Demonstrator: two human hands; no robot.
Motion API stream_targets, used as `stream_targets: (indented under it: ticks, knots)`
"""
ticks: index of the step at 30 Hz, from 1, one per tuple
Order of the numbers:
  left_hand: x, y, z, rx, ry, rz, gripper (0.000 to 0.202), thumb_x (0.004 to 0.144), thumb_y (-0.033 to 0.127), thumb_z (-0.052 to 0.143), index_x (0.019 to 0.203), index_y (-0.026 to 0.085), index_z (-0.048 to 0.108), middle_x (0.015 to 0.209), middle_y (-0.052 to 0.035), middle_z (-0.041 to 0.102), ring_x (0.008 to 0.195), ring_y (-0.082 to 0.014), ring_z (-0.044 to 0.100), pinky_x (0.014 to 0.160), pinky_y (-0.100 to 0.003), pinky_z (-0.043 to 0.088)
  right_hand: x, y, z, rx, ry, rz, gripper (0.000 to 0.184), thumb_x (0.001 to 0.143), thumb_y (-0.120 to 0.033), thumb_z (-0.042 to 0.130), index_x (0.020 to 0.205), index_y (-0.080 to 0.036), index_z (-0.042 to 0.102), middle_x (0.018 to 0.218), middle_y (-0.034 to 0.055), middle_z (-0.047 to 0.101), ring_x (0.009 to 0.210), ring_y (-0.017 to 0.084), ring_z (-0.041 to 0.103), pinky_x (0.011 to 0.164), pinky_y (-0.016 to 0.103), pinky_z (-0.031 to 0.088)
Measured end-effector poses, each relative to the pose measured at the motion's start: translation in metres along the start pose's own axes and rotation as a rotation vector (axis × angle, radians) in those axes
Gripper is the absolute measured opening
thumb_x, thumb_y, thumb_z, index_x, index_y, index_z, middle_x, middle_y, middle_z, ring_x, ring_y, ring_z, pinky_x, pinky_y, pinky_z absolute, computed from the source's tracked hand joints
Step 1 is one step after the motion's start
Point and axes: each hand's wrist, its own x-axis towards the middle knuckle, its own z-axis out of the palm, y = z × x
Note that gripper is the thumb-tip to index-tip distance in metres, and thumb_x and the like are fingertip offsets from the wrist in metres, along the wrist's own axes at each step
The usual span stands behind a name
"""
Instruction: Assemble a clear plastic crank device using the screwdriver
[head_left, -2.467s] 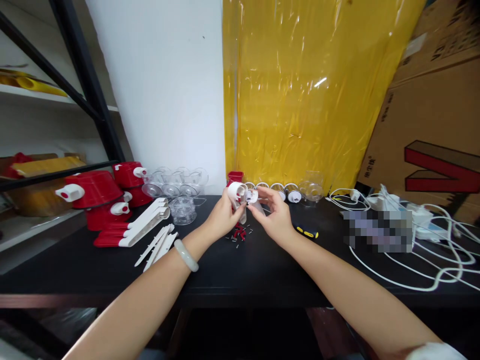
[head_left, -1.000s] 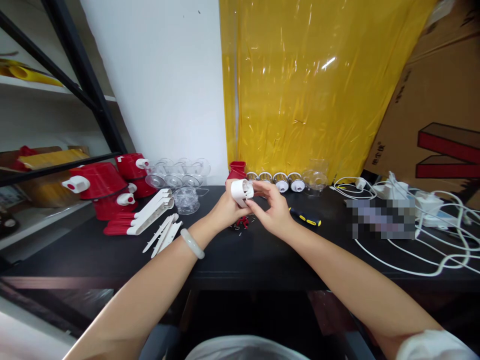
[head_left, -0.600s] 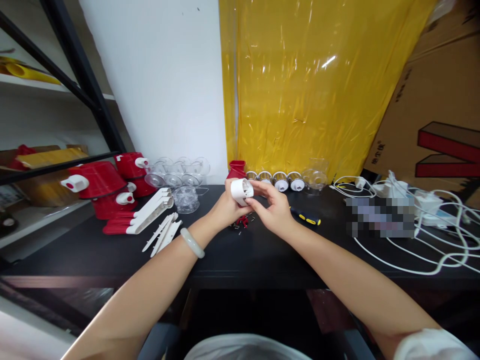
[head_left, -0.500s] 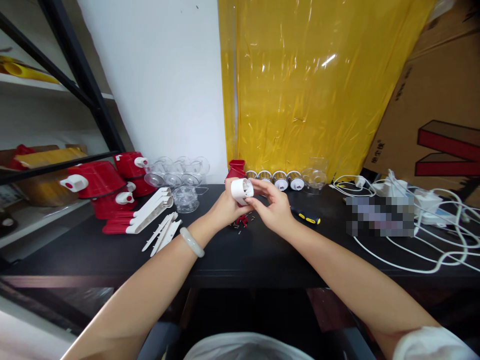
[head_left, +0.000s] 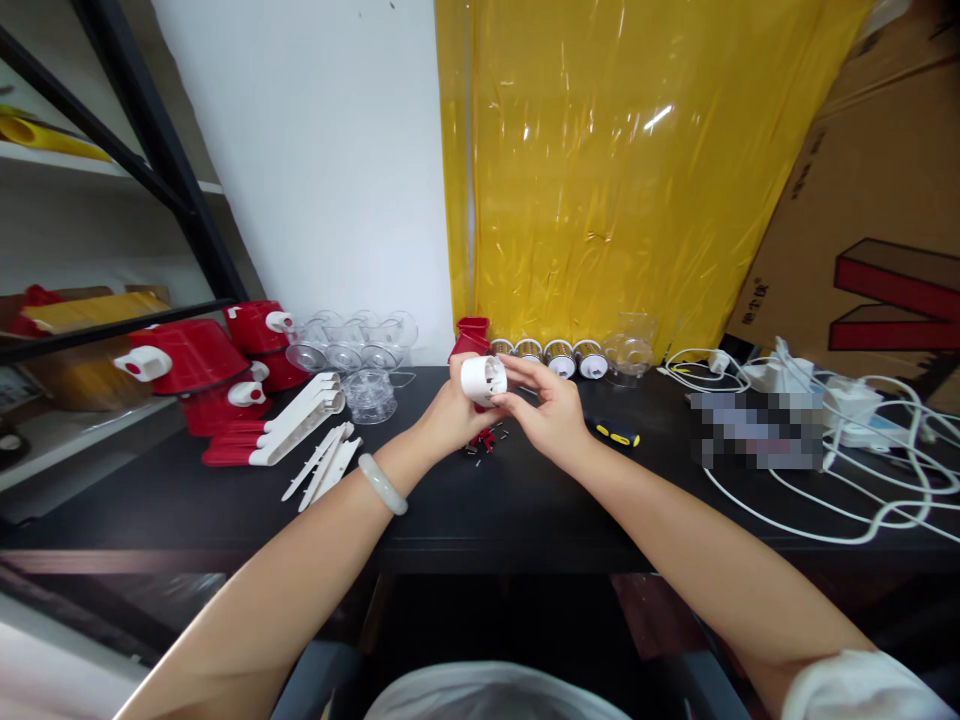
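Observation:
Over the middle of the black table [head_left: 517, 525], a white cylindrical plastic part [head_left: 475, 380] is held up with its hollow end turned to the right. My left hand [head_left: 448, 410] is closed around it from the left. At the hollow end, the thumb and fingertips of my right hand [head_left: 553, 405] pinch the rim; whatever small piece they may hold is hidden. Behind the part rises a red plastic piece [head_left: 471, 335]; whether it is joined to the white part, I cannot tell. Small red pieces and screws [head_left: 486, 440] lie below my hands.
Red containers with white knobs [head_left: 191, 360], red-and-white handles [head_left: 300, 420], white strips [head_left: 330, 465] and clear plastic parts [head_left: 369, 395] stand left. Several metal cylindrical motors [head_left: 559, 358] line the back. A yellow-and-black screwdriver [head_left: 616, 433] and white cables [head_left: 847, 520] lie right.
Both hands keep their hold on the white cylindrical part, with only slight finger movement at its rim. The view has shifted very slightly.

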Motion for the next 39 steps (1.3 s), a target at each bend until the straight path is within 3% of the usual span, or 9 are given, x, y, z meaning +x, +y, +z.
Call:
stream_targets:
  ticks: [12,21,26,34,39]
  knots:
    - [-0.002,0.002,-0.001,0.075,0.025,0.038,0.043,0.080,0.041,0.068,0.111,0.019,0.047,0.116,-0.0123,0.048,0.100,-0.0244,0.061,0.089,-0.043,0.050,0.004,-0.004,-0.005,0.061,-0.028,0.009,0.037,0.075,-0.025,0.077,0.112,-0.027,0.071,0.110,0.0034,0.074,0.100,0.023,0.072,0.093,0.041,0.057]
    - [-0.004,-0.009,0.001,0.044,0.120,0.195,0.040,0.080,0.034,0.068,0.111,0.020,0.047,0.113,-0.0107,0.048,0.090,-0.0198,0.061,0.078,-0.037,0.052,0.003,-0.006,-0.008,-0.090,-0.017,-0.110,0.036,0.077,-0.029,0.076,0.112,-0.025,0.073,0.109,0.0048,0.075,0.094,0.021,0.073,0.091,0.038,0.058]
    - [-0.004,-0.008,0.001,-0.051,0.133,0.143,0.043,0.076,0.035,0.073,0.108,0.020,0.049,0.115,-0.0114,0.048,0.090,-0.0207,0.061,0.081,-0.038,0.050,0.004,-0.009,-0.008,-0.122,-0.001,-0.152,0.033,0.077,-0.028,0.076,0.111,-0.025,0.074,0.106,0.0049,0.076,0.090,0.021,0.073,0.088,0.037,0.059]
    - [-0.002,0.000,0.000,-0.264,0.113,0.073,0.047,0.071,0.034,0.078,0.104,0.021,0.047,0.102,-0.0079,0.057,0.092,-0.0219,0.061,0.086,-0.039,0.047,0.006,-0.011,-0.012,-0.162,-0.013,-0.204,0.030,0.079,-0.029,0.074,0.109,-0.023,0.074,0.102,0.0051,0.076,0.088,0.020,0.073,0.084,0.035,0.059]
    - [-0.004,-0.003,0.001,-0.245,0.072,0.103,0.046,0.075,0.031,0.076,0.108,0.022,0.046,0.105,-0.0086,0.057,0.091,-0.0213,0.062,0.085,-0.040,0.048,0.007,-0.012,-0.014,-0.192,-0.014,-0.286,0.029,0.079,-0.028,0.075,0.107,-0.023,0.075,0.101,0.0047,0.077,0.086,0.020,0.074,0.081,0.033,0.060]
